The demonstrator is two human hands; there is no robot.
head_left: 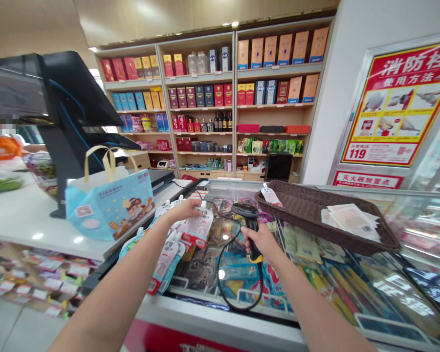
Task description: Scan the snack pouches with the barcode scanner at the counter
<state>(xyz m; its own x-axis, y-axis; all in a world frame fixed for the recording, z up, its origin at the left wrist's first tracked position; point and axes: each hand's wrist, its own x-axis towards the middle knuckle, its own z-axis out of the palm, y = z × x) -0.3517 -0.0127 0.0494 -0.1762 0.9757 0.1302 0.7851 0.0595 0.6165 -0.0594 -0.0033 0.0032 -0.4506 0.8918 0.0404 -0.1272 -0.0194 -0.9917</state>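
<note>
One spouted pouch [272,196] lies in a wicker basket [304,203], many pouches [165,259] outside, left hand [185,210] pinching another [199,226], right hand [263,239] clasping a barcode scanner [245,210].

White spouted pouches [170,254], piled together

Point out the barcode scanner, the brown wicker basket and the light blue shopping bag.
barcode scanner [253,226]: head view, on its body just above the hand
brown wicker basket [315,226]: head view, on its front wall
light blue shopping bag [108,208]: head view, on its printed front
</note>
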